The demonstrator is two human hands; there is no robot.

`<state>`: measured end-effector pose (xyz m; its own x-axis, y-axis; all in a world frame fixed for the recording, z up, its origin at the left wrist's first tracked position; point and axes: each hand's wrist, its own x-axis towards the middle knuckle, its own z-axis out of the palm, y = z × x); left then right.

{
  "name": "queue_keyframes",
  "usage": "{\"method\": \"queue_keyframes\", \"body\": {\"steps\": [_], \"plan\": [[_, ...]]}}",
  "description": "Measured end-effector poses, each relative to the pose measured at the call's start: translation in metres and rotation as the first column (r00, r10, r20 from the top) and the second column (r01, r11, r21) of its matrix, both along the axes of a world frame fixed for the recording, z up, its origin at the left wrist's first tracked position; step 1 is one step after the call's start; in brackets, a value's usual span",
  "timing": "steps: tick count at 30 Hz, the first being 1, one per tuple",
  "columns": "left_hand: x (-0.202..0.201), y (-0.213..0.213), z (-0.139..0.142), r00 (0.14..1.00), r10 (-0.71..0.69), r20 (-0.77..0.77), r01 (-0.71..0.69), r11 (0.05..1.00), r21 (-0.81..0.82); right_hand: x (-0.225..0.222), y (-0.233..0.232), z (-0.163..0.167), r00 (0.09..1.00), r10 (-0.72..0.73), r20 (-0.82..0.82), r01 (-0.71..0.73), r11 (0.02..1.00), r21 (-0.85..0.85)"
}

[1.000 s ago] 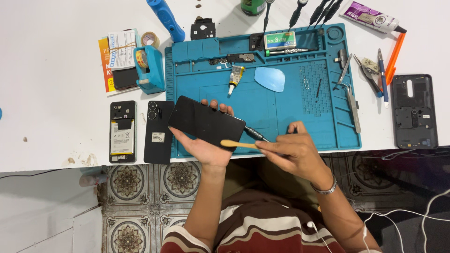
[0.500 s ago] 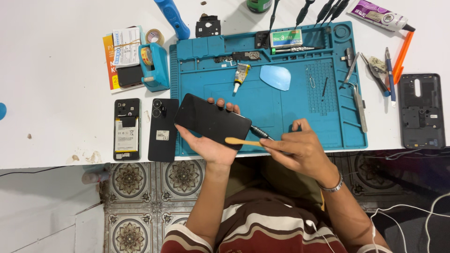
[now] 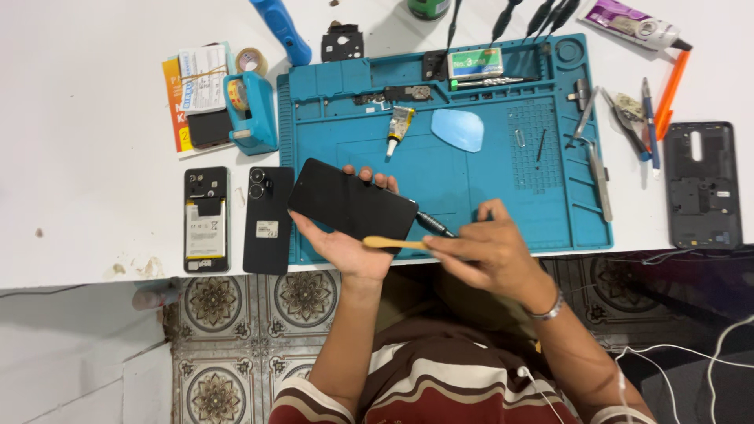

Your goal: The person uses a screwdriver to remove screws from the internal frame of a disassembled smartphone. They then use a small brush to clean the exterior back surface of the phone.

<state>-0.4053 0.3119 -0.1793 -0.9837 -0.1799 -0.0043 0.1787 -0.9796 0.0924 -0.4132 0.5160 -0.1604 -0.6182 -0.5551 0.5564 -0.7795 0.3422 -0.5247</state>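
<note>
Black phone [image 3: 352, 206] lies gripped in the left hand [image 3: 345, 243] over the blue mat's [image 3: 503, 188] near edge; right hand [image 3: 487, 255] fingers pinch a wooden stick [image 3: 393, 243] against it.

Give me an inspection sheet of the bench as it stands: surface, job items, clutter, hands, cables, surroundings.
Surface: white table with a blue ribbed silicone work mat.
Job's things: black slab phone, tilted, resting in the left hand; thin tan wooden stick at the phone's near edge.
Clutter: opened phone showing its battery, black phone back with camera rings, dark grey phone frame, blue tape dispenser, small glue tube, pale blue pick, tweezers.
Hands: right hand has its grip on the stick and a black-handled tool.
Cables: white cord by the lap.
Surroundings: patterned floor tiles.
</note>
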Motion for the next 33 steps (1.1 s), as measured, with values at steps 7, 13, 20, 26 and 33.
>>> {"method": "queue_keyframes", "body": {"steps": [7, 13, 20, 26, 33], "plan": [[0.0011, -0.0007, 0.0008, 1.000, -0.017, -0.007, 0.017, 1.000, 0.023, -0.0023, -0.0056, -0.0013, 0.996, -0.006, 0.091, 0.007, 1.000, -0.007], [0.0021, -0.0010, 0.0018, 1.000, -0.019, 0.000, 0.019, 1.000, -0.007, -0.0013, -0.0054, -0.0054, 0.979, -0.144, 0.144, 0.150, 0.988, -0.029], [0.0048, 0.0004, 0.0035, 1.000, -0.019, -0.004, 0.019, 1.000, -0.002, 0.0036, -0.0035, -0.0060, 0.972, -0.180, 0.153, 0.189, 0.981, -0.048], [0.0039, 0.0007, 0.0037, 1.000, 0.000, 0.014, 0.000, 1.000, -0.016, 0.0053, -0.0036, -0.0047, 0.971, -0.200, 0.133, 0.208, 0.976, -0.056], [0.0045, 0.0012, 0.0023, 0.998, -0.027, -0.050, 0.026, 0.999, -0.027, 0.0054, -0.0024, -0.0045, 0.963, -0.247, 0.110, 0.252, 0.967, -0.030]]}}
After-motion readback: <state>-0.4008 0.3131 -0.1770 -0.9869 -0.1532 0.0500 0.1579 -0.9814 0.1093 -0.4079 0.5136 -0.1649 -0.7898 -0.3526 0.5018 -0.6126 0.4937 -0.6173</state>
